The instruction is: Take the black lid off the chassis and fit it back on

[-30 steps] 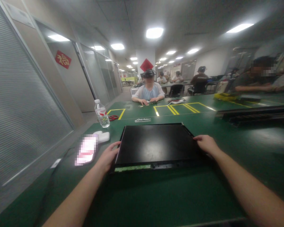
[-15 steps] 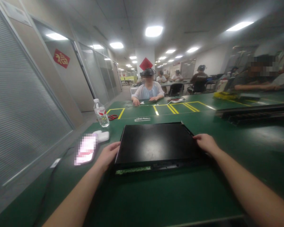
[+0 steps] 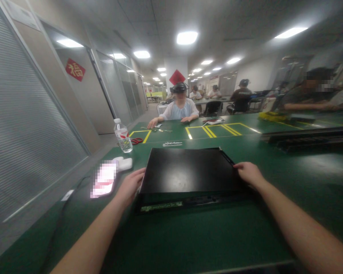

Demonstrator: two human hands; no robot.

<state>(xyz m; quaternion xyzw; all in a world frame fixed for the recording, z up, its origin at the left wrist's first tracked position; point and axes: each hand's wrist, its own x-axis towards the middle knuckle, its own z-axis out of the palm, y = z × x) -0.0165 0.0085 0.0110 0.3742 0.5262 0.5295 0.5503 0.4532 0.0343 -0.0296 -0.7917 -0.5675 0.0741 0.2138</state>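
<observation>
A flat black display panel with a glossy surface is in front of me, over a black frame on the table. Along the near side of the frame, a green circuit board strip shows. My left hand grips the panel's left edge, its fingers together and partly hidden behind it. At the right edge, my right hand pinches the panel with thumb and fingers; whether it also touches the frame I cannot tell.
Left on the green table are a phone, a white case, a water bottle and red-handled scissors. A person sits opposite. Long black parts lie at right.
The panel's near edge has shifted up and away from me, so more of the frame and its green strip shows. The person opposite has moved a hand to the left.
</observation>
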